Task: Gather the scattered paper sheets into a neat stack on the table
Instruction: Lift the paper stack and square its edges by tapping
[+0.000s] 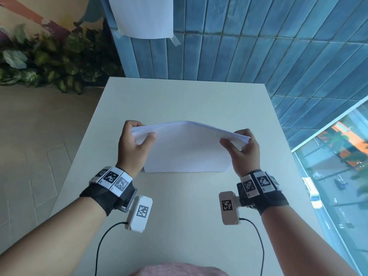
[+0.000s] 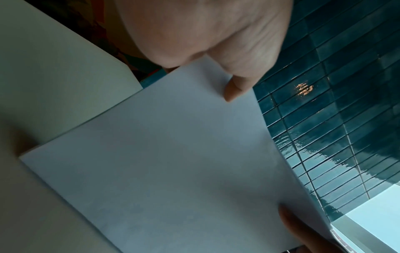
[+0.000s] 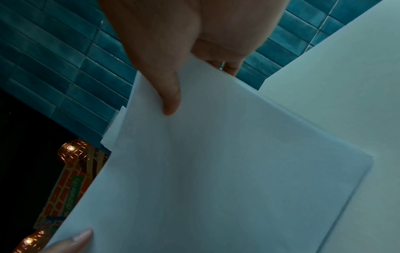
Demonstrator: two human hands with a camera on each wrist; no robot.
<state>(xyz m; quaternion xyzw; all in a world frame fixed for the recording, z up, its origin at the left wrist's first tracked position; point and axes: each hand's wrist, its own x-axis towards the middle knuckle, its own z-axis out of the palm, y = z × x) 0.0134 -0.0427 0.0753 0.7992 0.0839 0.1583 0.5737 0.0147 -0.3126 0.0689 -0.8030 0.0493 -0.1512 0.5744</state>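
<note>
A stack of white paper sheets (image 1: 185,148) stands on its long lower edge on the pale table (image 1: 179,96), tilted toward me and bowed upward in the middle. My left hand (image 1: 137,136) pinches its upper left corner, thumb in front and fingers behind. My right hand (image 1: 239,144) pinches the upper right corner the same way. In the left wrist view the thumb (image 2: 236,90) presses on the paper stack (image 2: 173,162). The right wrist view shows the thumb (image 3: 171,101) on the sheets (image 3: 216,171), with a few sheet edges slightly offset at the left side.
A blue tiled wall (image 1: 258,46) rises behind the table, with a white sheet (image 1: 143,16) taped to it. Leafy plants (image 1: 49,62) stand at the back left over a tiled floor. A window (image 1: 338,166) runs along the right.
</note>
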